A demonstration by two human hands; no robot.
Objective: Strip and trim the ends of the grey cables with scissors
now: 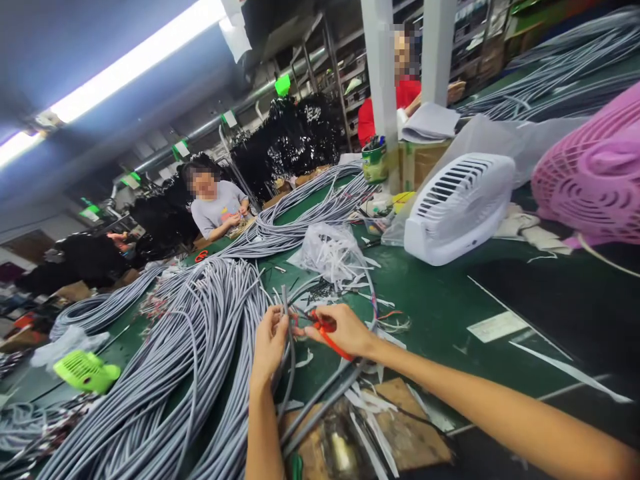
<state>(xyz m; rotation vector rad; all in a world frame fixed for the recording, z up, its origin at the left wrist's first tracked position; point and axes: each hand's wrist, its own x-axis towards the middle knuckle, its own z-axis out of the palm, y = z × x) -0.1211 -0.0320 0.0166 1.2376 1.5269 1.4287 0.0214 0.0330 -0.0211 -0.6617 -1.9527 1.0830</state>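
- Green table [435,300] beneath both hands
- Grey cable bundles [190,347] at left, probably heavy together
- Single cable [292,367] pinched in the left hand [270,343], likely springy, best held near its end
- Red-handled tool [336,344] in the curled right hand [347,327], likely light

The person's left hand [270,343] and left forearm [263,427], at lower centre of the frame, and right hand [346,330] and right forearm [465,387], at centre to lower right, are bare, the slim forearms narrowing smoothly towards the wrists [369,345].
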